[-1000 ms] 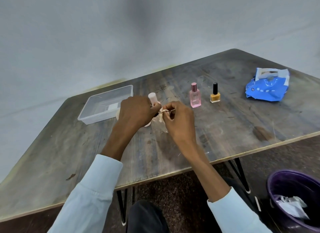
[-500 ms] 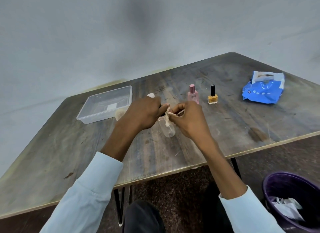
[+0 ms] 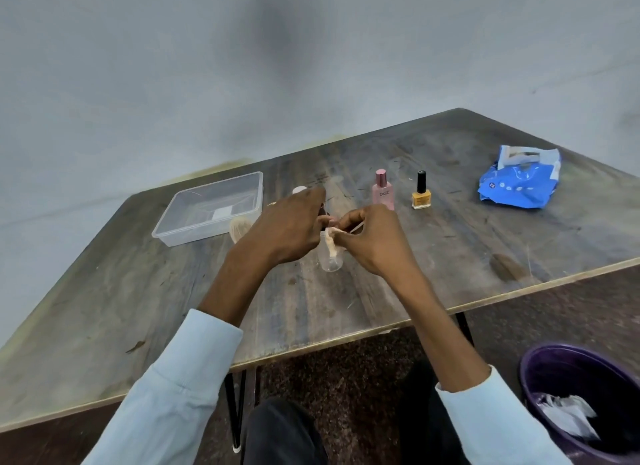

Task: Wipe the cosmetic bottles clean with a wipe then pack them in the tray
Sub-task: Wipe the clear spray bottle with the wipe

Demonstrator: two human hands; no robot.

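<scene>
My left hand (image 3: 287, 229) grips the top of a small clear bottle (image 3: 331, 258), held just above the wooden table (image 3: 450, 257). My right hand (image 3: 372, 239) pinches a twisted beige wipe (image 3: 331, 243) against the bottle's neck and side. A pink perfume bottle (image 3: 383, 192) and a yellow nail polish bottle with a black cap (image 3: 421, 197) stand upright behind my right hand. The clear plastic tray (image 3: 194, 236) sits at the back left. A pale pink cap (image 3: 299, 189) peeks out behind my left hand, its bottle hidden.
A blue pack of wipes (image 3: 519, 182) lies at the back right. A beige round item (image 3: 239, 227) rests against the tray's near right corner. A purple bin (image 3: 568, 367) holding crumpled wipes stands on the floor, right of my knees.
The clear bottle, hidden between my hands a second ago, now hangs in view below them. The wipe has slid down along its neck. The other bottles have not moved.
</scene>
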